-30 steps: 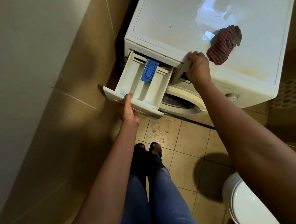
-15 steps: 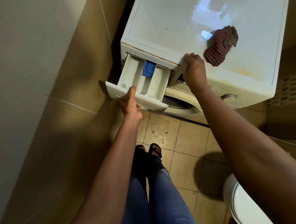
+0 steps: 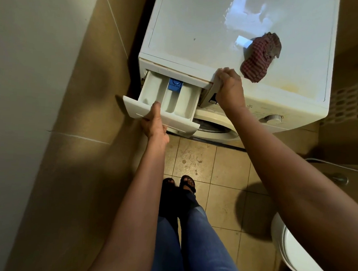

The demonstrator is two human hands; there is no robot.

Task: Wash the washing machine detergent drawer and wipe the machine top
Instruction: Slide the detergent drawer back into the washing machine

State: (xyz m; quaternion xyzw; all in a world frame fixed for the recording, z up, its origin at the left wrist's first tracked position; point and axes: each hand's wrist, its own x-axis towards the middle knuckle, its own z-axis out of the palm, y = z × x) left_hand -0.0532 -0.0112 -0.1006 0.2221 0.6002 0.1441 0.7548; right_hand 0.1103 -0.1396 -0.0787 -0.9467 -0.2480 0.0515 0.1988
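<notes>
A white washing machine (image 3: pixel 201 32) stands against the tiled wall, its top wet and glossy. Its white detergent drawer (image 3: pixel 171 105), with a blue insert (image 3: pixel 175 86) at the back, sticks about halfway out of its slot. My left hand (image 3: pixel 154 123) grips the drawer's front panel, thumb over the top edge and fingers underneath. My right hand (image 3: pixel 229 87) holds the front top edge of the machine just right of the drawer slot, fingers curled over it. A crumpled red checked cloth (image 3: pixel 260 60) lies on the machine top, close behind my right hand.
A tiled wall (image 3: pixel 80 129) runs close along the left of the machine. A white toilet (image 3: pixel 292 253) sits at lower right. My legs and sandalled feet (image 3: pixel 179 185) stand on the beige floor tiles in front of the round machine door (image 3: pixel 214 127).
The drawer has slid further into the machine, so less of the blue insert shows. My left hand went with it. My right hand has stayed on the machine's edge.
</notes>
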